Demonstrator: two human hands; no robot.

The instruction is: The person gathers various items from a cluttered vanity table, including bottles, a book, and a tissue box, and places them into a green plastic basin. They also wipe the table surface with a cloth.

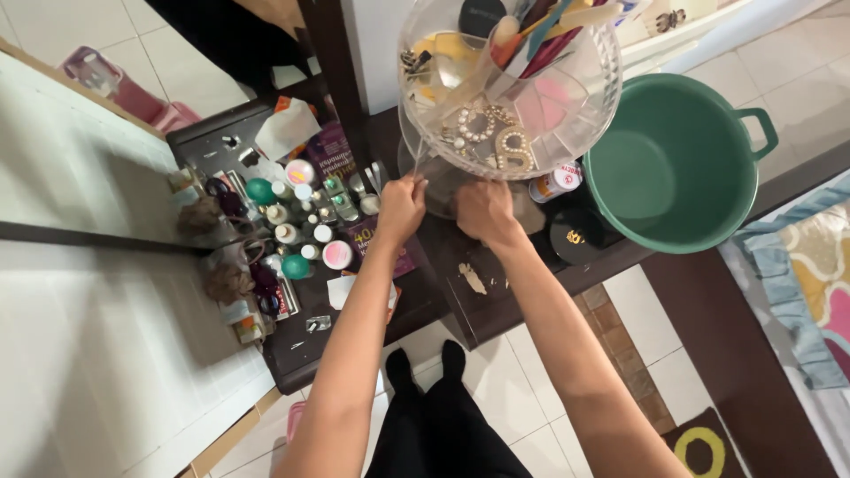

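Observation:
A round clear plastic organizer [567, 106] with several compartments stands on the dark wooden dresser top [496, 305]. It holds pearl jewellery, hair clips, brushes and pens. My left hand [403, 208] pinches the organizer's lower clear rim at its left side. My right hand [485, 211] is closed on the lower part just beneath the bowl, beside the left hand. The base under the bowl is mostly hidden by both hands.
A green plastic tub [699, 204] with a handle sits right of the organizer. A black round compact [575, 237] and a small white jar [553, 184] lie between them. Many small bottles and jars [305, 235] crowd against the mirror [88, 310] at left. Tiled floor and a patterned bed cover [815, 274] lie to the right.

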